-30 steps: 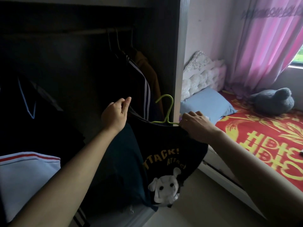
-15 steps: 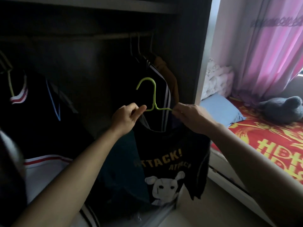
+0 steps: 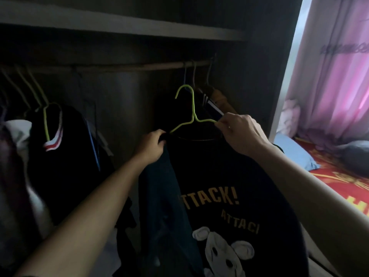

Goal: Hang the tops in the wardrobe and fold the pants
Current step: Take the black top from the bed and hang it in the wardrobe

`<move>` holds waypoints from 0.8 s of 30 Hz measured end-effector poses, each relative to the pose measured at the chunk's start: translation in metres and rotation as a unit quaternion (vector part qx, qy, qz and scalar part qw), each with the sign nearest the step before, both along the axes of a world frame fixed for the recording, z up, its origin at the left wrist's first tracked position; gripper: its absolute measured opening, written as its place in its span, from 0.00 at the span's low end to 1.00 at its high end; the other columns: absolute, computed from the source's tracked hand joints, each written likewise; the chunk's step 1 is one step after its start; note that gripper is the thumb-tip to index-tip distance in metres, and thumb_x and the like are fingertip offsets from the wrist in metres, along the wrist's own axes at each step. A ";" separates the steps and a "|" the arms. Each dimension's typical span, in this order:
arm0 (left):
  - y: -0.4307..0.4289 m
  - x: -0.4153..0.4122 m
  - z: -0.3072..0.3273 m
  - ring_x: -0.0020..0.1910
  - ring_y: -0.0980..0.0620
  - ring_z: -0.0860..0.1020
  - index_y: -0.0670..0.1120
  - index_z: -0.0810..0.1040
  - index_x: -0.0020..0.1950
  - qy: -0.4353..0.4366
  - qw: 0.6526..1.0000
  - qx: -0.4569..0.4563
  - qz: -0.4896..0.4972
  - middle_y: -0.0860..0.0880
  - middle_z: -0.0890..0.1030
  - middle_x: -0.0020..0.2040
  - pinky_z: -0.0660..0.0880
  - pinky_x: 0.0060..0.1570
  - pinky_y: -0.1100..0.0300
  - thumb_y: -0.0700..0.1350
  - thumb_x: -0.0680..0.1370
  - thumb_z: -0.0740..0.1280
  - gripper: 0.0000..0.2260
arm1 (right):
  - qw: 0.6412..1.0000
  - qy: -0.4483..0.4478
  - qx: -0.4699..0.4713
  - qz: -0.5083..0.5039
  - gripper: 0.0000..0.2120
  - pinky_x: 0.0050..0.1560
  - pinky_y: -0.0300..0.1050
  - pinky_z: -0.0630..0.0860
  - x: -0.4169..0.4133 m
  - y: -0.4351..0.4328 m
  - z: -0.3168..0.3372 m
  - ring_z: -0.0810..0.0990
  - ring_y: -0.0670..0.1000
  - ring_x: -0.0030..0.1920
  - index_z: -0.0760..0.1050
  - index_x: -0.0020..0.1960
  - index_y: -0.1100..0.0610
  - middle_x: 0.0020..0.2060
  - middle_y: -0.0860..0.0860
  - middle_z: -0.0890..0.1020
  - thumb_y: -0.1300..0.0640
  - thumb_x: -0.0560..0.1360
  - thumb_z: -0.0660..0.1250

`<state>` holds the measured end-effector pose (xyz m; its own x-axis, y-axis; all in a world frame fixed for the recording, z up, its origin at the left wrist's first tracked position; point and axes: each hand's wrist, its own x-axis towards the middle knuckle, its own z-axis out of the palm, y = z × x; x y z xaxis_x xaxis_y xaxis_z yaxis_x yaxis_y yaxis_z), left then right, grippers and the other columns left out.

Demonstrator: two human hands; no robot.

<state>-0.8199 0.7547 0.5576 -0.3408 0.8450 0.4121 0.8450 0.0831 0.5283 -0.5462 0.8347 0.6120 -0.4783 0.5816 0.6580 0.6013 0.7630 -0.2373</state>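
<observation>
Your black T-shirt [image 3: 229, 172] reads "ATTACK!" in yellow above a white cartoon mouse. It hangs on the green hanger [image 3: 192, 114] inside the dark wardrobe [image 3: 269, 76], with the hook just under the rail [image 3: 127, 67]. A pink curtain [image 3: 335, 86] and a red bed [image 3: 343, 176] lie to the right. Your left hand [image 3: 151, 144] grips the shirt's shoulder and your right hand [image 3: 239, 130] pinches the hanger's arm. The hanger is now higher, nearer the rail.

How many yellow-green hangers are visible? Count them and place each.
2. One yellow-green hanger is held by the left hand and right hand, carrying the black T-shirt. The second hanger hangs at far left inside a dark striped-collar top. Darkness may hide more.
</observation>
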 end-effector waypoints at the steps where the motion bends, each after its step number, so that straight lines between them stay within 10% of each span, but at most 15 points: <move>1: 0.005 -0.003 0.006 0.60 0.43 0.77 0.43 0.74 0.67 0.006 1.000 0.003 0.006 0.42 0.80 0.61 0.74 0.61 0.51 0.40 0.80 0.63 0.15 | 1.000 0.006 0.003 -0.003 0.11 0.39 0.47 0.72 -0.008 0.005 0.004 0.81 0.60 0.44 0.79 0.52 0.48 0.43 0.52 0.82 0.44 0.79 0.62; 12: 0.059 -0.069 0.112 0.77 0.37 0.52 0.46 0.57 0.78 0.356 0.909 0.048 0.210 0.39 0.52 0.79 0.56 0.70 0.36 0.45 0.73 0.67 0.35 | 0.996 0.061 -0.061 0.035 0.11 0.47 0.53 0.77 -0.113 0.090 0.062 0.79 0.64 0.52 0.77 0.58 0.53 0.51 0.58 0.82 0.51 0.81 0.60; 24: 0.088 -0.113 0.111 0.78 0.41 0.49 0.42 0.51 0.79 0.464 0.838 0.027 0.285 0.42 0.50 0.80 0.47 0.71 0.34 0.49 0.64 0.71 0.48 | 0.970 0.042 -0.137 0.195 0.19 0.59 0.57 0.77 -0.198 0.153 0.020 0.78 0.64 0.59 0.73 0.70 0.50 0.60 0.58 0.80 0.60 0.81 0.59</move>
<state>-0.9333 0.8423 0.6684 -0.1946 0.6250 0.7559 0.7248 0.6109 -0.3186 -0.7445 0.9877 0.6321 -0.6490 0.5263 0.5493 0.2501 0.8295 -0.4994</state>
